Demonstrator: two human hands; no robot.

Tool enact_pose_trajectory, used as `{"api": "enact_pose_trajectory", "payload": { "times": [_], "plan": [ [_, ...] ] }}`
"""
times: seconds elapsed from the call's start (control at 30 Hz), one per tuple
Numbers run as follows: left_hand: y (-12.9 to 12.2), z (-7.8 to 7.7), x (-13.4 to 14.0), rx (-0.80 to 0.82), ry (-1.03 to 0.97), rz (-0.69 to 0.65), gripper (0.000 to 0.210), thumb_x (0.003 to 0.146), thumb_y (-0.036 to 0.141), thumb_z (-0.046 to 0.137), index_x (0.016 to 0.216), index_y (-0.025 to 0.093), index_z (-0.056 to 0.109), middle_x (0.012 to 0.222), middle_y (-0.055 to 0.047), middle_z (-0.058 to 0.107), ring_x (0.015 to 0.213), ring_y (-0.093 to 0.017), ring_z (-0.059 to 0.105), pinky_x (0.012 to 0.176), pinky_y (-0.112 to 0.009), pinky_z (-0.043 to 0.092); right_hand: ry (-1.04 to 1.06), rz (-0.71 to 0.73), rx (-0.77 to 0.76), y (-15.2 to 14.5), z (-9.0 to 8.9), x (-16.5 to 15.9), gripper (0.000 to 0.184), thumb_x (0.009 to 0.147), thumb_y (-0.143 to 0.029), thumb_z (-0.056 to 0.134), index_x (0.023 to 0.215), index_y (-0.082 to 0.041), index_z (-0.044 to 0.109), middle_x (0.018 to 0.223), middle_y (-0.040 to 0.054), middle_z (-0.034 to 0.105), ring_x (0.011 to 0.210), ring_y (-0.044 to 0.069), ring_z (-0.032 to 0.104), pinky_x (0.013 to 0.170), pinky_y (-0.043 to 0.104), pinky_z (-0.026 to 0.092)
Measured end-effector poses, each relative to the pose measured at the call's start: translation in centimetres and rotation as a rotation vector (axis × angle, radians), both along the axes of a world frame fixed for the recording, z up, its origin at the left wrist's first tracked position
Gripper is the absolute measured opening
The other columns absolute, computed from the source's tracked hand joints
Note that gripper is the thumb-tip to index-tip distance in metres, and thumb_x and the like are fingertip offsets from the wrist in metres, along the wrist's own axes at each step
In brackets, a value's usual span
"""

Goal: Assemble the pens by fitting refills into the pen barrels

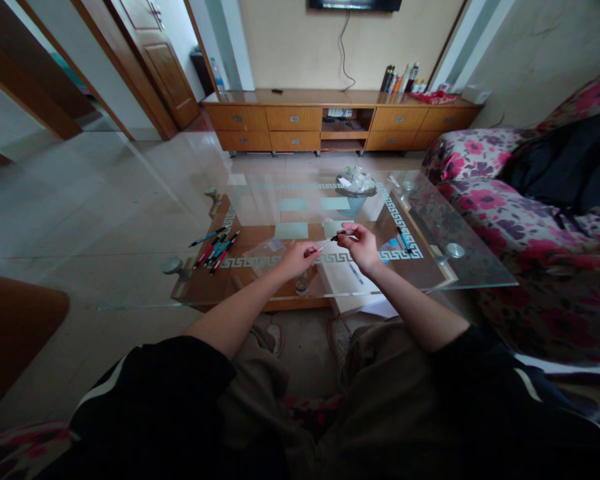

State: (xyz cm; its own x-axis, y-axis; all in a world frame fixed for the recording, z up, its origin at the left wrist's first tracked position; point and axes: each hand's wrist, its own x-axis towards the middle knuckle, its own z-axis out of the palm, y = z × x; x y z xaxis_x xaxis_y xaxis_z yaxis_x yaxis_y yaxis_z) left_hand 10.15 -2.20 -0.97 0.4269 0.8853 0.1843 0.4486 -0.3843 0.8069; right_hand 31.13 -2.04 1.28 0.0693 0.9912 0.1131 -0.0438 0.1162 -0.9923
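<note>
Above the glass table, my left hand (pixel 300 259) is closed in a pinch on a thin pale rod (pixel 325 245) that looks like a pen refill. Its upper end meets a small black pen part (pixel 335 237), which the fingertips of my right hand (pixel 362 247) grip. Whether the two pieces are joined or only touching, I cannot tell. On the glass to the left lie several pens (pixel 217 250) in black, red and blue. A single blue-and-black pen (pixel 404 240) rests to the right of my right hand.
The glass table (pixel 480 275) has sharp-looking edges and round metal supports. A wire basket (pixel 353 202) with plastic bags shows at its far side. Beyond stands a wooden TV cabinet (pixel 295 120) with bottles on top. A flowered sofa (pixel 485 200) bearing a black bag is on the right.
</note>
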Motion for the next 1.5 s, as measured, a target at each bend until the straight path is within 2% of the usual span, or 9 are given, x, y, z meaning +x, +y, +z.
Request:
{"api": "enact_pose_trajectory", "payload": {
  "times": [0.17, 0.3, 0.4, 0.6, 0.77, 1.1, 1.33, 1.5],
  "plan": [
    [0.0, 0.1, 0.1, 0.027, 0.001, 0.0, 0.024, 0.089, 0.036, 0.059, 0.094, 0.015, 0.071, 0.078, -0.004, 0.071, 0.067, -0.014, 0.06, 0.064, -0.024, 0.044, -0.017, 0.073, -0.003, 0.0, -0.5, 0.0, 0.046, 0.066, -0.038, 0.08, 0.105, -0.02, 0.063, 0.094, 0.0039, 0.068, 0.081, 0.017, 0.068, 0.079, 0.035, 0.058],
    [0.1, 0.1, 0.2, 0.073, -0.009, 0.04, 0.021, 0.088, 0.032, 0.062, 0.099, 0.016, 0.07, 0.086, -0.005, 0.072, 0.075, -0.016, 0.063, 0.071, -0.025, 0.047, -0.076, 0.143, -0.013, 0.1, -1.1, 0.1, 0.039, 0.065, -0.039, 0.082, 0.095, -0.018, 0.069, 0.088, 0.0042, 0.072, 0.08, 0.017, 0.068, 0.079, 0.034, 0.057],
    [0.2, 0.1, 0.1, 0.095, -0.006, 0.067, 0.016, 0.086, 0.029, 0.063, 0.096, 0.017, 0.069, 0.085, -0.004, 0.072, 0.077, -0.016, 0.064, 0.073, -0.027, 0.048, -0.082, 0.185, -0.029, 0.1, -1.2, 0.0, 0.035, 0.064, -0.039, 0.082, 0.09, -0.018, 0.072, 0.087, 0.0051, 0.074, 0.079, 0.018, 0.069, 0.08, 0.034, 0.057],
    [0.1, 0.4, 0.0, 0.078, -0.024, 0.072, 0.014, 0.082, 0.026, 0.067, 0.093, 0.017, 0.068, 0.084, -0.005, 0.073, 0.077, -0.016, 0.066, 0.074, -0.027, 0.05, -0.119, 0.173, -0.061, -0.3, -1.0, -0.1, 0.034, 0.064, -0.036, 0.082, 0.091, -0.017, 0.074, 0.088, 0.007, 0.075, 0.077, 0.018, 0.07, 0.075, 0.032, 0.058],
    [0.0, 0.6, 0.0, 0.108, -0.032, 0.047, 0.013, 0.082, 0.027, 0.068, 0.089, 0.017, 0.069, 0.084, -0.004, 0.073, 0.076, -0.015, 0.066, 0.072, -0.026, 0.049, -0.144, 0.197, 0.001, 0.0, -1.4, 0.0, 0.034, 0.06, -0.038, 0.084, 0.085, -0.016, 0.074, 0.085, 0.0066, 0.075, 0.076, 0.018, 0.069, 0.075, 0.032, 0.057],
    [-0.1, 0.9, -0.2, 0.166, 0.038, 0.058, 0.024, 0.087, 0.038, 0.066, 0.093, 0.017, 0.075, 0.082, -0.005, 0.074, 0.071, -0.015, 0.063, 0.068, -0.025, 0.047, -0.161, 0.216, 0.021, 0.2, -1.7, 0.3, 0.032, 0.061, -0.038, 0.083, 0.083, -0.017, 0.074, 0.084, 0.0068, 0.075, 0.075, 0.019, 0.068, 0.076, 0.034, 0.057],
    [-0.2, 1.1, -0.1, 0.146, 0.031, 0.076, 0.019, 0.084, 0.032, 0.07, 0.096, 0.017, 0.075, 0.089, -0.006, 0.075, 0.077, -0.016, 0.067, 0.071, -0.026, 0.05, -0.162, 0.241, 0.015, 0.2, -1.7, 0.3, 0.034, 0.061, -0.037, 0.084, 0.085, -0.016, 0.072, 0.085, 0.0061, 0.074, 0.076, 0.017, 0.067, 0.077, 0.033, 0.055],
    [-0.4, 1.5, -0.1, 0.178, 0.055, 0.077, 0.016, 0.081, 0.025, 0.073, 0.095, 0.018, 0.075, 0.089, -0.005, 0.076, 0.078, -0.016, 0.068, 0.075, -0.027, 0.051, -0.148, 0.302, -0.04, 0.0, -1.7, 0.4, 0.041, 0.064, -0.045, 0.084, 0.09, -0.016, 0.07, 0.077, 0.0046, 0.072, 0.068, 0.016, 0.065, 0.066, 0.03, 0.055]
  ]
}}
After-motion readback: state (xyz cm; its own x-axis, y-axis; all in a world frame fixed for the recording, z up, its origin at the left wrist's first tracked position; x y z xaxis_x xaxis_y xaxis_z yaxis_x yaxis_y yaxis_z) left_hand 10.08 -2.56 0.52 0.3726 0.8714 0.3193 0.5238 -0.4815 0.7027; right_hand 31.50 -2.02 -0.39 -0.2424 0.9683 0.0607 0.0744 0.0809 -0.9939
